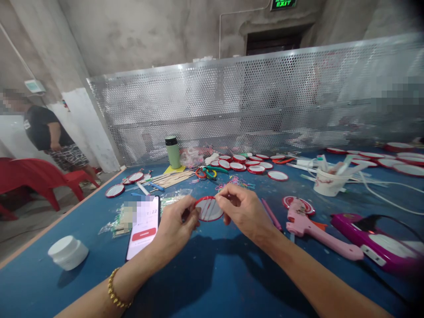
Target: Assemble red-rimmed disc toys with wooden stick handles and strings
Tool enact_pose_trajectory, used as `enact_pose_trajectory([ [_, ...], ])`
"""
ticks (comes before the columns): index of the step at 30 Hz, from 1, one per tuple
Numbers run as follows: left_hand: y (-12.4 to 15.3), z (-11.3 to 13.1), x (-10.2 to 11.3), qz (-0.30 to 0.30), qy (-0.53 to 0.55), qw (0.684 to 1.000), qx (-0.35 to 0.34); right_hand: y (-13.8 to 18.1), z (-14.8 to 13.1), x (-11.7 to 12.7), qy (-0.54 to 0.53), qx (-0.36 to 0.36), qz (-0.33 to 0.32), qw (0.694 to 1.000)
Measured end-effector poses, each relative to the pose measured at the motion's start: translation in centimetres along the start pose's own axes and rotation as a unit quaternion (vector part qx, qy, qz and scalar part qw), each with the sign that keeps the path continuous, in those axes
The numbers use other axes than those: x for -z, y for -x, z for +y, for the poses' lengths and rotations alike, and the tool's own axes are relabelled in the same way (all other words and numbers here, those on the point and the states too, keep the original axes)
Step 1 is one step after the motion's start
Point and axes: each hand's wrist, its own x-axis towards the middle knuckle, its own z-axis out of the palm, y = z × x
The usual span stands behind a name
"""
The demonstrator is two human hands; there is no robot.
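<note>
Between my two hands, above the blue table (212,282), is a small round white disc with a red rim (211,209). My left hand (180,216) pinches its left edge, with a gold bead bracelet (115,287) on that wrist. At the upper right of the rim, my right hand (236,205) has thumb and fingers closed on the edge. Close by my left hand lies a lit phone (145,225). A pink glue gun (318,232) rests right of my right hand, its front by a red-and-white disc (306,205).
Several red-rimmed discs (255,169) lie at the back, near pliers (212,172) and wooden sticks (175,179). A green bottle (172,152), white jar (68,252), paper cup (327,182) and purple device (374,243) stand around. A perforated metal screen (215,101) closes the back; a person (49,128) is at left.
</note>
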Motion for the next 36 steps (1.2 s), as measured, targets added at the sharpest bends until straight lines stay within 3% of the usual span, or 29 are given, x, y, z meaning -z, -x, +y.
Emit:
enact_pose_trajectory([
  [5,-0.1,-0.1,-0.1,-0.007,0.03,0.999,0.023,0.0,-0.1,0.0,0.009,0.003,-0.007,1.0],
  [9,-0.6,-0.1,0.0,-0.053,0.18,0.976,0.112,-0.4,0.2,0.4,0.003,-0.026,-0.009,1.0],
  [11,-0.9,0.0,0.1,-0.058,0.251,0.953,0.158,-0.9,0.6,1.0,0.03,-0.036,0.021,0.999],
  [14,-1.0,0.0,0.2,-0.042,0.292,0.936,0.189,-1.9,1.5,2.6,0.114,0.01,0.088,0.99],
  [18,-0.8,0.0,0.0,-0.038,0.297,0.932,0.205,-3.3,2.6,5.2,0.266,0.103,0.186,0.94],
  [21,-0.6,-0.2,-0.4,-0.04,0.306,0.927,0.215,-4.0,3.3,6.4,0.376,0.12,0.23,0.89],
  [23,-0.6,-0.3,-0.5,-0.046,0.311,0.924,0.217,-4.2,3.8,6.7,0.446,0.095,0.203,0.866],
  [28,-0.4,-0.7,-0.8,-0.058,0.311,0.924,0.216,-4.3,4.4,6.8,0.56,-0.025,0.058,0.826],
  [32,-0.2,-0.9,-1.0,-0.075,0.322,0.917,0.221,-4.5,4.6,6.5,0.57,-0.054,-0.01,0.82],
  [36,-0.2,-0.5,-1.1,-0.079,0.332,0.911,0.233,-4.9,4.8,6.1,0.577,-0.064,-0.032,0.814],
])
